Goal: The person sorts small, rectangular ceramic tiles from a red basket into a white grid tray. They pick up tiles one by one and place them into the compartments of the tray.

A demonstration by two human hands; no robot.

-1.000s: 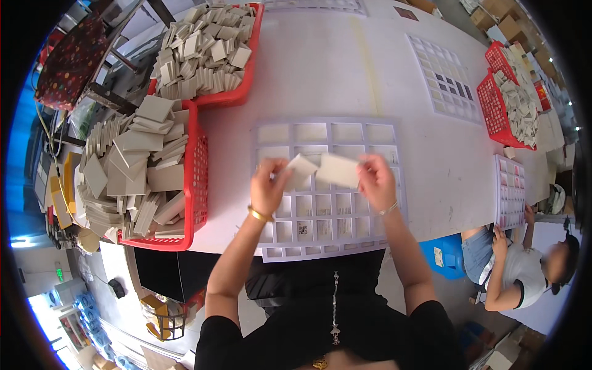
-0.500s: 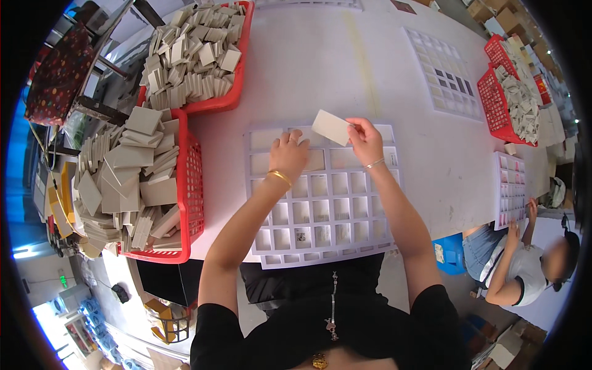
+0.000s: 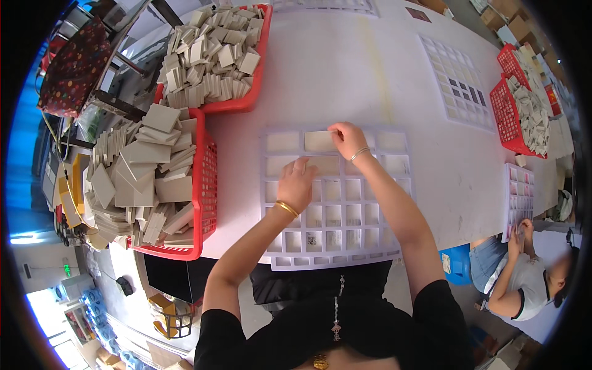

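A white divided tray (image 3: 275, 220) lies before me on the table, with large rectangular compartments at the far side and rows of small ones nearer. My right hand (image 3: 350, 140) pinches the right end of a beige rectangular tile (image 3: 319, 141), which lies at a compartment of the far row. My left hand (image 3: 296, 183) rests over the tray's second row, fingers loosely apart. Its fingertips touch the left part of another beige piece (image 3: 327, 165) in that row. Small compartments nearer me hold pale pieces, one with a dark printed square (image 3: 312, 239).
Two red baskets, near (image 3: 206, 185) and far (image 3: 261, 61), heaped with beige tiles, stand at the left. More trays (image 3: 441, 80) and red baskets (image 3: 507, 117) are toward the far right. A co-worker (image 3: 521, 287) works at a tray at the right edge.
My right hand has lowered the tile from above the tray into the far row, leftward in relation to the tray. My left hand stays near the second row. The whole view has shifted slightly.
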